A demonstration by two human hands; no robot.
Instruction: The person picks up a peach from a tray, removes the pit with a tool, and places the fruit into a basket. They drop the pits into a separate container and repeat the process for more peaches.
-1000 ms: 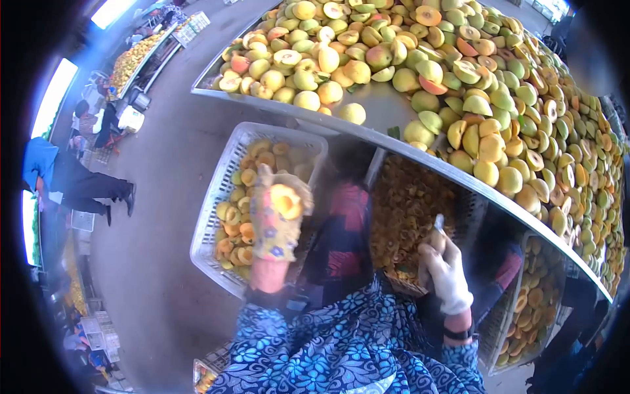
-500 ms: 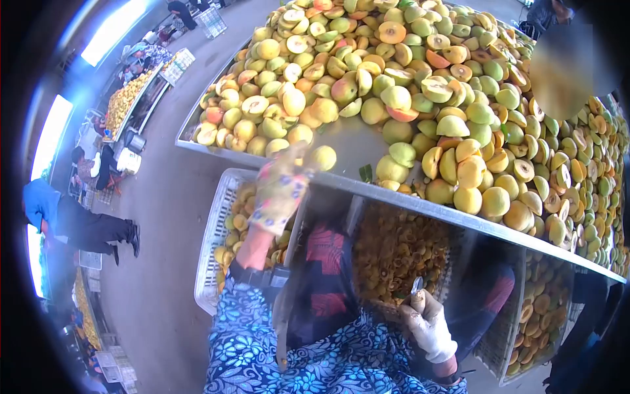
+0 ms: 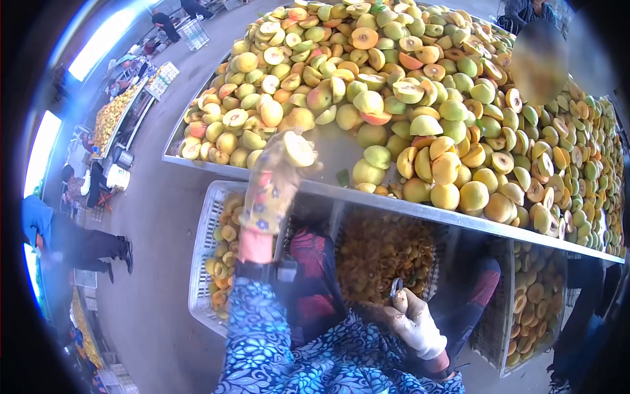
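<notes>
On the grey floor stands a person in blue. A second table bears heaped yellow fruit, with white crates at its far end and a white bucket near its closer end.

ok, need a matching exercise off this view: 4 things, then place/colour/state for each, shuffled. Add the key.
Things
1. Left hand
2. Right hand
3. Crate at the left
4. Green leaf

Descriptions
A. Lies on a bare metal patch of the fruit table
B. In a mostly white glove, gripping a small metal tool
C. In a patterned glove, holding a cut fruit half
D. White with slotted sides, fruit inside

Right pairs: 1-C, 2-B, 3-D, 4-A
</notes>
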